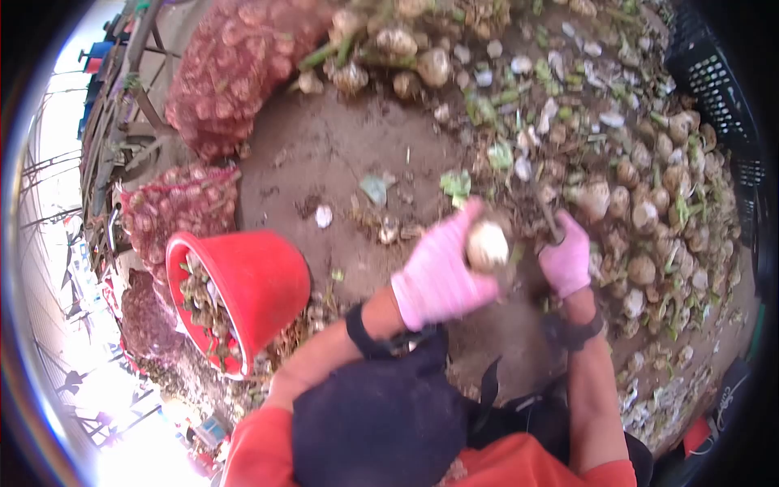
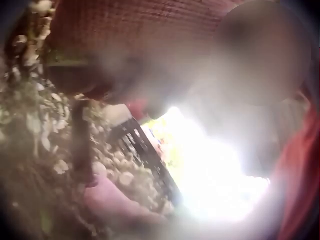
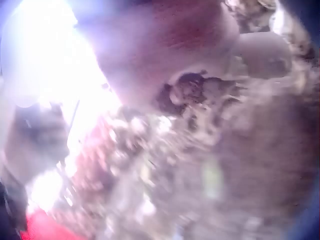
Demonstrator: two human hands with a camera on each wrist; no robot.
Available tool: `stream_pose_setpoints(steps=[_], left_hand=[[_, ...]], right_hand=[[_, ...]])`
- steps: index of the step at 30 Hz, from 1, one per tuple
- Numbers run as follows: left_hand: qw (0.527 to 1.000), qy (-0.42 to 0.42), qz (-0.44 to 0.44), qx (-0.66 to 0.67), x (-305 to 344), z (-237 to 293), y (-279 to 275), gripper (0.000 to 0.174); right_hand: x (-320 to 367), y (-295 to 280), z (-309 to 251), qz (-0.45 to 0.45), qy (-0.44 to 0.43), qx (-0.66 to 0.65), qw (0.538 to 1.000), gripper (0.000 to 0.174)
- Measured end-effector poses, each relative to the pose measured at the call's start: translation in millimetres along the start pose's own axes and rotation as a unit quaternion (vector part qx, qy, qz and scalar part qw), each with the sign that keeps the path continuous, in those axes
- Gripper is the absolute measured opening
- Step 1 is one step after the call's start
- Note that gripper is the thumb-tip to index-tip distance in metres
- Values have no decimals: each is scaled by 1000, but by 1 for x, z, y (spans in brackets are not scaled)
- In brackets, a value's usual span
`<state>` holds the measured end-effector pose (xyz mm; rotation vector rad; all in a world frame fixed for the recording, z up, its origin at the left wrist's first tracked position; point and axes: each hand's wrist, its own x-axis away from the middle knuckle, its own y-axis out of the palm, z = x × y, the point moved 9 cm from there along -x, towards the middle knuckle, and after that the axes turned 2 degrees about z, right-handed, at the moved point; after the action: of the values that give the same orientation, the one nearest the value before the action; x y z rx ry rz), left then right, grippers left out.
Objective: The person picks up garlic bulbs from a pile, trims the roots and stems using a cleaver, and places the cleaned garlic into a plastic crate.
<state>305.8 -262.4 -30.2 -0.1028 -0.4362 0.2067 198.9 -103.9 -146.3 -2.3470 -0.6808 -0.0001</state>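
My left hand (image 1: 442, 272), in a pink glove, holds a pale round garlic bulb (image 1: 488, 246) between thumb and fingers in the head view. To its right, my right hand (image 1: 568, 256), also pink-gloved, grips a knife (image 1: 549, 217) whose narrow blade points up and away. A gap separates the two hands. In the left wrist view the right hand (image 2: 112, 200) appears low down, with the dark blade (image 2: 82, 140) standing above it. The right wrist view is blurred by motion, and its hand fills the upper part.
A tilted red bucket (image 1: 280, 280) with trimmings inside lies at left. Red mesh sacks (image 1: 235, 73) of bulbs stand behind it. Heaped bulbs (image 1: 641, 268) with green stalks lie at right, beside a black crate (image 1: 722, 89). Peelings and leaves litter the brown ground (image 1: 316, 154).
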Motion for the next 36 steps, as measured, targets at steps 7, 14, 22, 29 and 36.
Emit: stream_pose_setpoints(steps=[7, 14, 22, 29, 36], left_hand=[[934, 111, 166, -295, -19, 1, -33, 62], [875, -34, 225, 427, -10, -57, -45, 46], [883, -87, 64, 457, -10, -75, -3, 41], [879, -144, 118, 439, -10, -60, -13, 34], [948, 126, -122, 266, -23, 65, 39, 73]], right_hand=[[8, -8, -58, -9, 6, -6, 1000, 15], [27, 16, -80, -75, 2, -103, 992, 22], [24, 13, -103, -68, -52, -94, 992, 23], [32, 45, 23, -95, 114, -174, 974, 18], [40, 47, 0, 37, -291, 65, 954, 21]])
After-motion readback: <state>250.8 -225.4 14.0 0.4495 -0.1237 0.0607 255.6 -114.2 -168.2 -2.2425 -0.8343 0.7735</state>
